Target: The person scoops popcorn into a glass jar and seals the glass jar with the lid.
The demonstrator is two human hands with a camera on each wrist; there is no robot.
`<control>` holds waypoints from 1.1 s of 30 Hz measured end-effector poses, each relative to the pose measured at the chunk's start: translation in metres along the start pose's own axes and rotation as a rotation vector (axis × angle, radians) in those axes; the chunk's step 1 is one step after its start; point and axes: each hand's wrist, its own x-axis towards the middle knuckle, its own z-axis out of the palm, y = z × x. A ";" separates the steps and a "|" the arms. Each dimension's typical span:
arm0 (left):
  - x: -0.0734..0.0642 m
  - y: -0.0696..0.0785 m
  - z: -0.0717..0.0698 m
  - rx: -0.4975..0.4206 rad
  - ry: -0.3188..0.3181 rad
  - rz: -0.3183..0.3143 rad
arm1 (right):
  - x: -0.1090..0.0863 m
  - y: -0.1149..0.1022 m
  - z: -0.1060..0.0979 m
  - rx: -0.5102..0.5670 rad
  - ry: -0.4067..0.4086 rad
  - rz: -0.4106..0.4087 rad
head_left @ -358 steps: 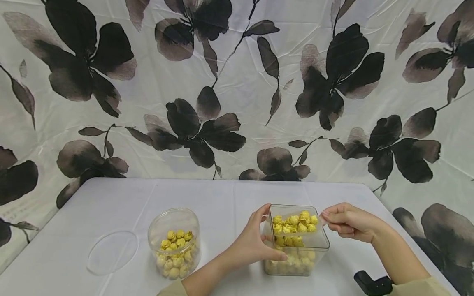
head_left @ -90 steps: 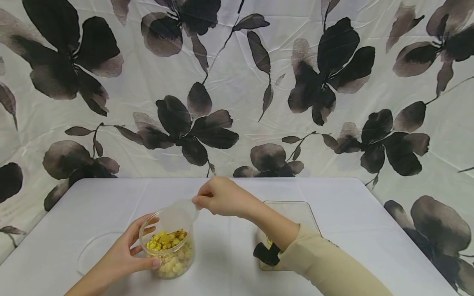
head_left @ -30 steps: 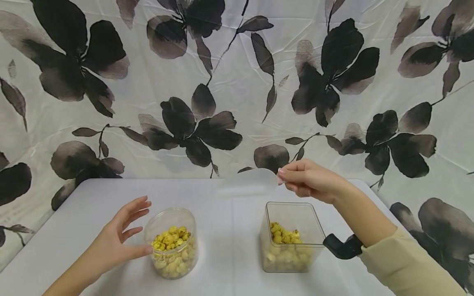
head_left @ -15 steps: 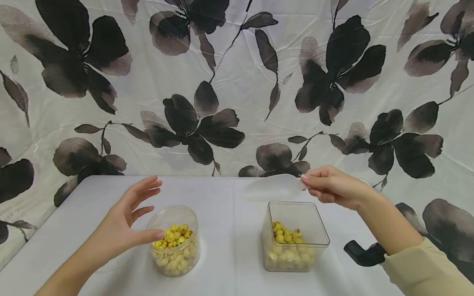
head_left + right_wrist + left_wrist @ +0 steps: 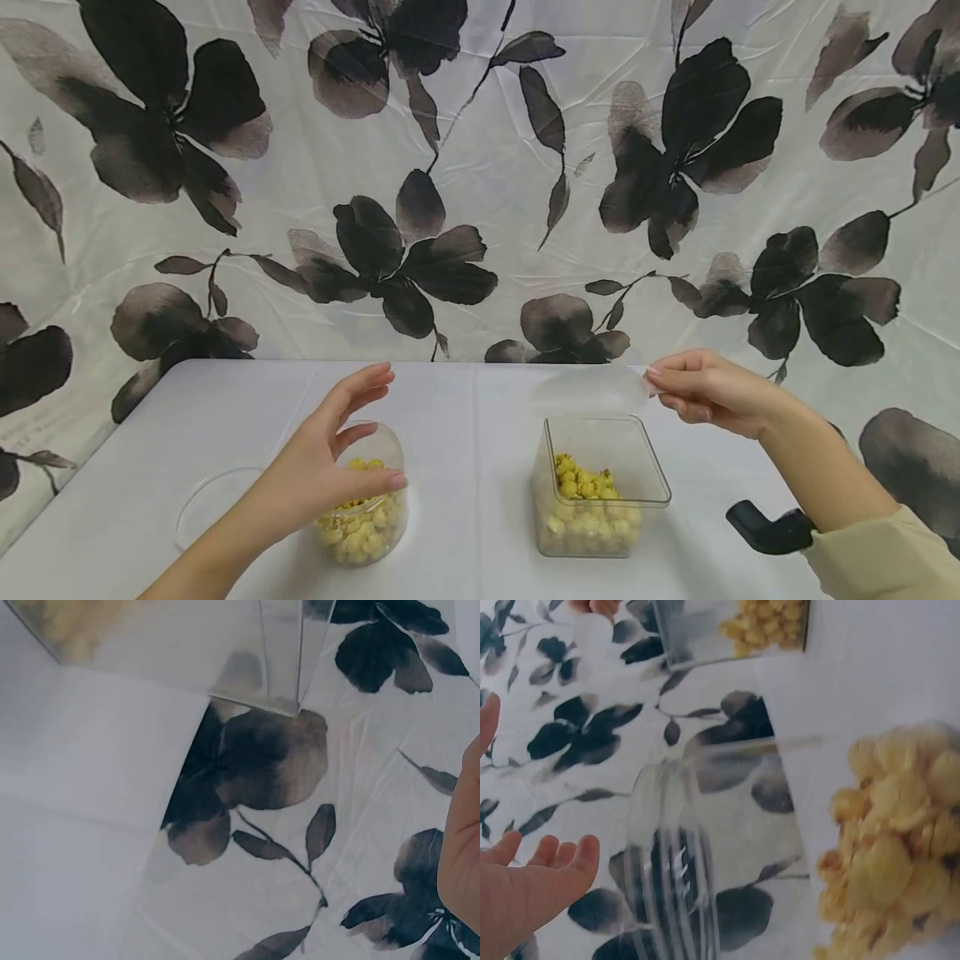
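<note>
My right hand [image 5: 708, 392] pinches the end of a translucent scoop [image 5: 588, 390], which is raised behind a square clear container [image 5: 630, 450]. No popcorn shows on the scoop. Yellow popcorn [image 5: 585, 483] fills the lower part of that container. My left hand [image 5: 322, 467] is spread, thumb apart from the fingers, overlapping the round clear jar [image 5: 390, 446] and hiding part of it. More popcorn [image 5: 371, 533] sits in the jar. The left wrist view has the jar's threaded rim [image 5: 671, 862] well apart from my fingers [image 5: 566, 859].
A thin clear round lid [image 5: 213, 500] lies on the white table [image 5: 480, 467], left of the jar and partly behind my left forearm. A black wrist mount [image 5: 772, 529] hangs by my right wrist. A floral cloth [image 5: 450, 167] hangs behind the table.
Earlier my left hand gripped the square container, later the round jar, which it let go. My right hand tipped the scoop over the jar, then carried it rightward. Lately my left hand moved right.
</note>
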 end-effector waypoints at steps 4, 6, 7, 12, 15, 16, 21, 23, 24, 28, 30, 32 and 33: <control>0.003 -0.004 0.017 -0.037 -0.042 -0.017 | -0.005 0.004 -0.004 0.027 -0.010 -0.007; 0.006 -0.006 0.025 -0.058 -0.058 -0.014 | -0.008 0.006 -0.006 0.032 -0.010 -0.003; 0.007 -0.006 0.029 -0.071 -0.064 -0.012 | -0.009 0.006 -0.007 0.034 -0.008 -0.001; 0.015 -0.007 0.047 -0.123 -0.100 -0.052 | -0.014 0.011 -0.010 0.030 -0.011 0.007; 0.017 -0.007 0.058 -0.145 -0.129 -0.095 | -0.015 0.012 -0.011 0.022 -0.019 0.003; 0.018 -0.007 0.062 -0.154 -0.140 -0.101 | -0.016 0.012 -0.012 0.018 -0.019 0.002; 0.021 -0.011 0.083 -0.190 -0.190 -0.111 | -0.017 0.013 -0.013 -0.036 0.010 0.024; 0.023 -0.014 0.091 -0.200 -0.197 -0.124 | -0.017 0.013 -0.012 -0.079 0.037 0.040; 0.024 -0.015 0.095 -0.204 -0.197 -0.128 | -0.017 0.013 -0.012 -0.105 0.050 0.047; 0.028 -0.022 0.109 -0.230 -0.182 -0.143 | -0.018 0.011 -0.011 -0.204 0.092 0.071; 0.029 -0.025 0.116 -0.241 -0.172 -0.147 | -0.018 0.010 -0.010 -0.235 0.097 0.081; 0.030 -0.028 0.121 -0.246 -0.168 -0.158 | -0.018 0.009 -0.010 -0.247 0.098 0.089; 0.031 -0.029 0.124 -0.248 -0.167 -0.164 | -0.017 0.009 -0.009 -0.251 0.099 0.092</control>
